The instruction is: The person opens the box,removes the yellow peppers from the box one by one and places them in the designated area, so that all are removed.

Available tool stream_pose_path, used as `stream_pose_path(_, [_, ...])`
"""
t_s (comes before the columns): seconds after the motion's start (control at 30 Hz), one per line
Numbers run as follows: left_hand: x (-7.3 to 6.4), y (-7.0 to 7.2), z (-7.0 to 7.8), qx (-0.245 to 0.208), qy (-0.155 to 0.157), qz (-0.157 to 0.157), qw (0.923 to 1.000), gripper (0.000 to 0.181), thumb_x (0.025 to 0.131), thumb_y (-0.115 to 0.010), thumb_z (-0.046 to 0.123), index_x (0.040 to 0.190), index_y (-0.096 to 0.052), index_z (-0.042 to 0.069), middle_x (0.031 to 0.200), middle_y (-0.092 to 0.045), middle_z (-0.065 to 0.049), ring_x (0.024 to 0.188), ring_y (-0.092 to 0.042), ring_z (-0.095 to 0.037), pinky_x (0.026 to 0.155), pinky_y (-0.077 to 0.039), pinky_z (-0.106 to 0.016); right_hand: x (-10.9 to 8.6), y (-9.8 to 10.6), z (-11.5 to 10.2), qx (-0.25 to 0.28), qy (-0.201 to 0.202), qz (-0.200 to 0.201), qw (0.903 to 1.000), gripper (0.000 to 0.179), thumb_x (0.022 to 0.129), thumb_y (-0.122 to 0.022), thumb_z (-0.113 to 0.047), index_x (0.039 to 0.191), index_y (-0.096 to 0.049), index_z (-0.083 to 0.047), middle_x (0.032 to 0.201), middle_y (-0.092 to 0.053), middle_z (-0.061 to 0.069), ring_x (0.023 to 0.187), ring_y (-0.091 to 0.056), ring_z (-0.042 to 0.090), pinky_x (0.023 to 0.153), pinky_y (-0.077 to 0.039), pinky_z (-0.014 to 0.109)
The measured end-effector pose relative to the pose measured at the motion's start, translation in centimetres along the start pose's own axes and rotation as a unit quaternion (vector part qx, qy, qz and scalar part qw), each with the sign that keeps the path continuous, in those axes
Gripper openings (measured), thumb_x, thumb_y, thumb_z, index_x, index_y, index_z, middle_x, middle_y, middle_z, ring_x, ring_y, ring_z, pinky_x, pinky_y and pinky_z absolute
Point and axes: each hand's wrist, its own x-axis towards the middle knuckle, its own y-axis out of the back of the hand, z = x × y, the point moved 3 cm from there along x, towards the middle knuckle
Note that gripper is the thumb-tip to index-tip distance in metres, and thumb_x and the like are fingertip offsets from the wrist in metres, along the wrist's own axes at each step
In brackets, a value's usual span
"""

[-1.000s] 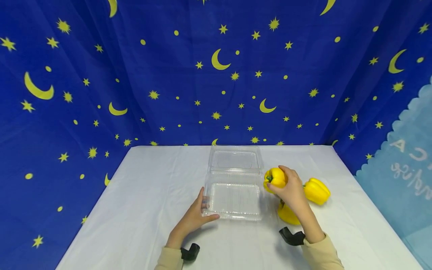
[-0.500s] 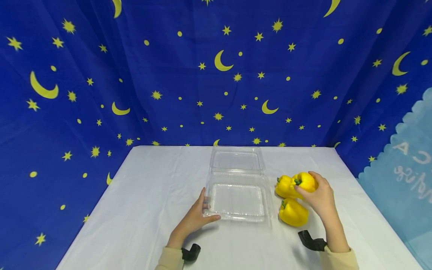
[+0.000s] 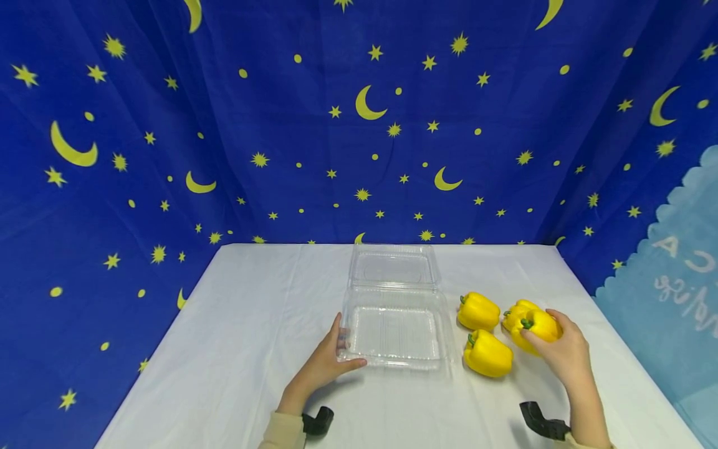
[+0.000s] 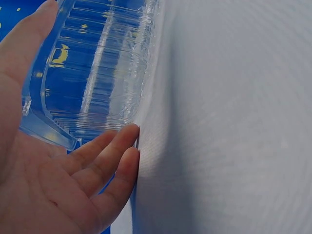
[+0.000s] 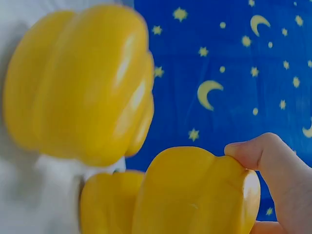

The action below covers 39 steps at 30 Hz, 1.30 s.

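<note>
My right hand grips a yellow bell pepper at the right of the table, its thumb and fingers on opposite sides. The held pepper shows large in the right wrist view. Partly hidden behind it in the head view lies another pepper. Two more, a farther pepper and a nearer pepper, lie just to the left. My left hand rests at the left front corner of a clear plastic clamshell container. Its loosely extended fingers touch the container's side.
The container's lid is folded back flat toward the rear of the white-covered table. A blue curtain with moons and stars rises behind and beside the table. A light blue panel with lettering hangs at the right.
My right hand has carried the held pepper rightward and nearer the front, away from the container. Peppers it was covering are now in view. My left hand stays at the container's corner.
</note>
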Motion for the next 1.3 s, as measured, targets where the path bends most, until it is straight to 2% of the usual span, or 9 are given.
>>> stream_pose_path(0.37, [-0.1,0.0,-0.1,0.000,0.005,0.000,1.0000,0.116,0.076,-0.078,0.040,0.154,0.001,0.007,0.146,-0.038,-0.018,0.125,-0.047,-0.037,0.104,-0.042,-0.052,-0.3,-0.5,2.8,-0.026,-0.056,-0.039,0.9974,0.079,0.086,-0.065,-0.029,0.143,-0.027,0.010,0.143,-0.027,0.040,0.131,-0.026,0.055,0.109,-0.027,0.065])
stream_pose_path(0.63, [-0.2,0.1,-0.1,0.003,0.006,-0.002,1.0000,0.117,0.075,-0.078,0.042,0.154,0.002,0.009,0.146,-0.037,-0.018,0.126,-0.047,-0.036,0.104,-0.042,-0.052,-0.5,-1.2,4.0,-0.038,-0.062,-0.047,0.9962,0.078,0.085,-0.066,-0.029,0.140,-0.028,0.012,0.140,-0.028,0.042,0.127,-0.031,0.055,0.107,-0.030,0.064])
stream_pose_path(0.97, [-0.4,0.1,-0.1,0.001,0.008,-0.003,1.0000,0.116,0.076,-0.078,0.041,0.154,0.003,0.010,0.147,-0.036,-0.017,0.126,-0.047,-0.036,0.103,-0.043,-0.053,-0.6,-1.8,4.8,-0.039,-0.062,-0.062,0.9954,0.080,0.084,-0.066,-0.032,0.140,-0.028,0.011,0.138,-0.029,0.041,0.124,-0.033,0.054,0.106,-0.031,0.065])
stream_pose_path(1.3, [-0.1,0.0,0.0,-0.002,0.006,-0.005,1.0000,0.118,0.075,-0.077,0.045,0.154,0.003,0.009,0.146,-0.037,-0.019,0.126,-0.048,-0.037,0.103,-0.043,-0.053,-0.4,-1.7,4.9,-0.062,-0.013,-0.111,0.9918,0.087,0.084,-0.069,-0.033,0.139,-0.022,0.015,0.131,-0.030,0.043,0.119,-0.034,0.056,0.103,-0.030,0.067])
